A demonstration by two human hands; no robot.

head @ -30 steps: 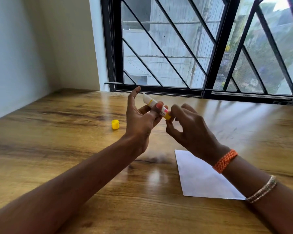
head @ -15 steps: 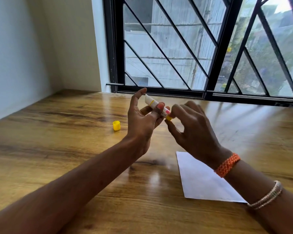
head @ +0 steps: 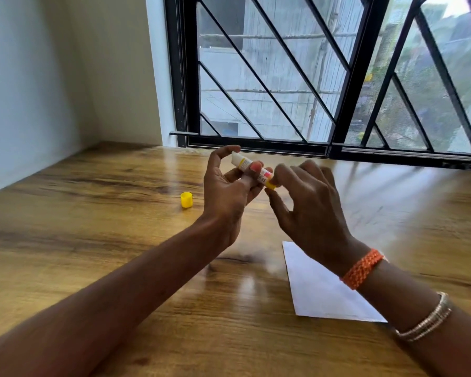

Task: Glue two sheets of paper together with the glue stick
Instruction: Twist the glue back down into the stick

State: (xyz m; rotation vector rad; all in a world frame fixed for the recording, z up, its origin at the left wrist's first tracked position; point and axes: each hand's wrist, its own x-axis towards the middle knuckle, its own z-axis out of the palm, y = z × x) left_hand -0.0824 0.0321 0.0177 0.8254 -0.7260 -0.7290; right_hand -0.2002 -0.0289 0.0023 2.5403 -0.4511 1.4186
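Wooden table [head: 93, 240] unchanged, left hand [head: 229, 197] index now curled over glue stick [head: 252, 170]

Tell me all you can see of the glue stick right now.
The glue stick is a small white tube with a printed label and a yellow base, uncapped. It is held in the air above the table, tilted, white end up and away. The left hand grips its middle; the right hand pinches the yellow base.

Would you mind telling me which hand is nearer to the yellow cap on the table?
Left. The left hand is raised just right of the yellow cap; the right hand is farther right, beyond the glue stick.
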